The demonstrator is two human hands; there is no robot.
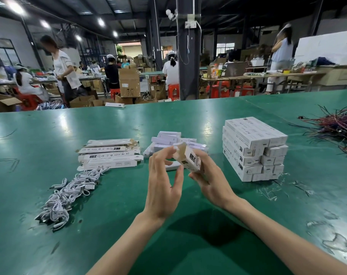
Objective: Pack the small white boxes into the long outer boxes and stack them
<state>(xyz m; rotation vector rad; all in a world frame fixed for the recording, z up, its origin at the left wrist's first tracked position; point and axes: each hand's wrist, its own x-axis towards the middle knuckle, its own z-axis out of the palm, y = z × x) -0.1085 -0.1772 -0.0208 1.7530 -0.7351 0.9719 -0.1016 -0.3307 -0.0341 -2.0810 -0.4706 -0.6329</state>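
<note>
My right hand (212, 179) grips a long white outer box (189, 156), held end-on above the green table (49, 132) with its brown end flap open. My left hand (163, 183) is beside it with straight fingers, the fingertips touching the flap. Behind the hands lies a loose pile of small white boxes (168, 138). To the left, several flat, unfilled outer boxes (110, 153) lie in a row. To the right stands a neat stack of closed outer boxes (254, 149), several layers high.
A heap of white cables (67, 193) lies front left. Tangled dark wires (335, 128) sit at the far right. Clear plastic scraps (273, 191) litter the table by the stack. People work at benches beyond the table's far edge.
</note>
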